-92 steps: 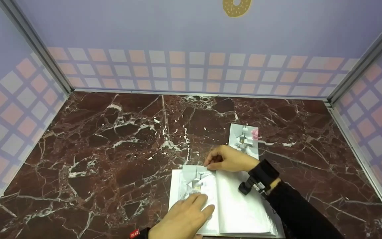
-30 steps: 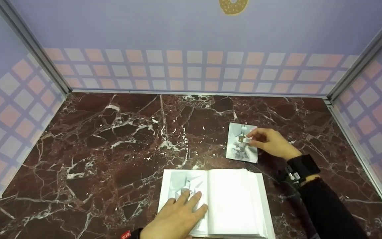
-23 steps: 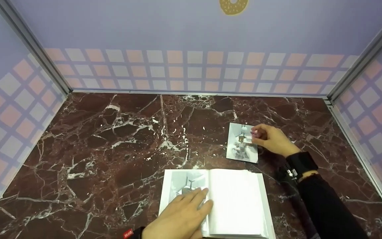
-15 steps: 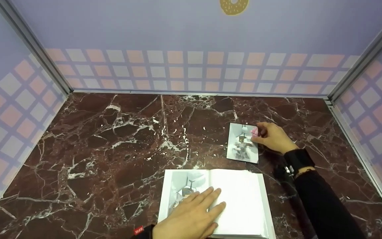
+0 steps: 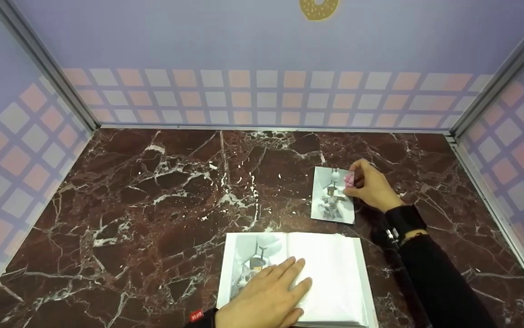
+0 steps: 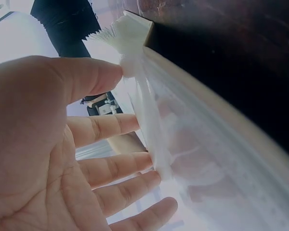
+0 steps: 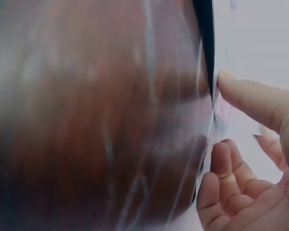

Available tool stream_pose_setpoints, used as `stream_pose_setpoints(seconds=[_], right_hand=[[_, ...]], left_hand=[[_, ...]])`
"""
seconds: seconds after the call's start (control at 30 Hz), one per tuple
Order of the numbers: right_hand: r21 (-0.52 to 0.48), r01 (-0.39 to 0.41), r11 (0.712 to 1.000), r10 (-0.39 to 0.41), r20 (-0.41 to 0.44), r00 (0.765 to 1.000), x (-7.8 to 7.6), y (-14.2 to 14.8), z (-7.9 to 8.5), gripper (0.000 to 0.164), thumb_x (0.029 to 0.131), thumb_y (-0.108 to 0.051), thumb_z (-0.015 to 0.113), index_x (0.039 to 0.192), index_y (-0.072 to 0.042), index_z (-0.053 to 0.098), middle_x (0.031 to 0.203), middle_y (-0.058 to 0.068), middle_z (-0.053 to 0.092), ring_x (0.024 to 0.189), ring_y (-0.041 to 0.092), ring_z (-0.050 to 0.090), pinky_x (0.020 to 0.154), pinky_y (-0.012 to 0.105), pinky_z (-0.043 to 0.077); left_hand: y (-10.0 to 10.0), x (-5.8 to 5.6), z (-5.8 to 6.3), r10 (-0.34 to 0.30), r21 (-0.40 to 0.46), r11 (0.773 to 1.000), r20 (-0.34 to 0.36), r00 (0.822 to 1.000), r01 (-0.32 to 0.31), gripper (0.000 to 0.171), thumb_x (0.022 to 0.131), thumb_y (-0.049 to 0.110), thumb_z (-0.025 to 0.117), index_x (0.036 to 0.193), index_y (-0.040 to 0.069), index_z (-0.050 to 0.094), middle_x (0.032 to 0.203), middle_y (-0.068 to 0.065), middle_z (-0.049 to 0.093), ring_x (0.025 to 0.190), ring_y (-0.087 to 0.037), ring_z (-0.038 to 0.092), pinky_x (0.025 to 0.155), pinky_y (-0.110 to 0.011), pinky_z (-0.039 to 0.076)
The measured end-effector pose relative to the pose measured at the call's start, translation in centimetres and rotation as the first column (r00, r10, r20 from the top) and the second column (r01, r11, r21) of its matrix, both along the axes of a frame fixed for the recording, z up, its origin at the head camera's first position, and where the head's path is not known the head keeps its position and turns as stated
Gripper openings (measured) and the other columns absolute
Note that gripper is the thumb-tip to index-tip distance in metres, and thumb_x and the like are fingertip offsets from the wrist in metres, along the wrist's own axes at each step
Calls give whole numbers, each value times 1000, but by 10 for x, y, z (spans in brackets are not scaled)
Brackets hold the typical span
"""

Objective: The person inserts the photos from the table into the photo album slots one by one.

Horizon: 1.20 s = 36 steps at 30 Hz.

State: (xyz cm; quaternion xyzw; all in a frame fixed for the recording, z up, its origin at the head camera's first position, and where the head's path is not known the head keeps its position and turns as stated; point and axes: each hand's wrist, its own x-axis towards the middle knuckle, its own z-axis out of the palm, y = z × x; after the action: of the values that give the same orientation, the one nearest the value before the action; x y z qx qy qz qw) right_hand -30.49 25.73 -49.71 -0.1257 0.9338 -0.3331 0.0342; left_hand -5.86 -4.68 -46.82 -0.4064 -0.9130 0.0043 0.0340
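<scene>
1. Resting our left hand across the open album, near the middle where the pages meet. From the left wrist view, its fingers are extended with gaps between them, thumb well apart.
2. Our right hand is at the right edge of the loose photo, fingers curled, thumb touching that edge. Can't tell if we've actually got a pinch on it, tbh.
3. That photo lies on the marbled table, just beyond the album's right page.
4. We've also got a similar picture on the album's left page, partly under our left hand.
</scene>
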Motion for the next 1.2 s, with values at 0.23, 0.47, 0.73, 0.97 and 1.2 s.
stream_pose_setpoints(seconds=[0.23,0.47,0.73,0.97,1.2], right_hand=[[-38,16,999,-16,0,1000,1,-3,-3,43,82,-11,82,115,-6,55,94,10,64,81,17,59,73,24,48],[17,31,999,-31,-5,1000,2,-2,-6,22,86,-21,80,92,-8,64,83,5,64,74,16,56,70,29,45],[21,19,1000,-18,-46,999,4,-1,-5,23,93,-23,72,96,-7,55,86,8,60,81,25,56,76,36,42],[-78,51,996,-54,-41,998,3,2,-7,23,97,-22,67,111,-7,57,89,8,63,77,21,60,72,31,50],[-250,82,965,-88,-15,996,6,3,-3,23,95,-20,69,104,-1,62,86,7,68,66,8,59,59,19,51]], left_hand=[[1,-1,-2,-1,4,1000,20,1000,0,56,96,51,56,144,22,51,155,-13,44,140,-29,48,107,-41,50],[1,-1,-2,-5,15,1000,29,1000,5,56,96,50,57,144,21,52,155,-14,44,141,-30,48,105,-41,51],[3,1,-1,13,26,1000,30,999,-14,56,95,49,60,142,21,53,155,-12,45,140,-29,48,100,-40,54],[3,0,-2,16,16,1000,44,999,-16,55,95,49,60,142,21,52,154,-12,45,140,-29,48,100,-40,54],[4,-2,-2,16,18,1000,40,999,-17,53,96,52,57,140,21,53,153,-13,46,139,-30,48,103,-42,52]])
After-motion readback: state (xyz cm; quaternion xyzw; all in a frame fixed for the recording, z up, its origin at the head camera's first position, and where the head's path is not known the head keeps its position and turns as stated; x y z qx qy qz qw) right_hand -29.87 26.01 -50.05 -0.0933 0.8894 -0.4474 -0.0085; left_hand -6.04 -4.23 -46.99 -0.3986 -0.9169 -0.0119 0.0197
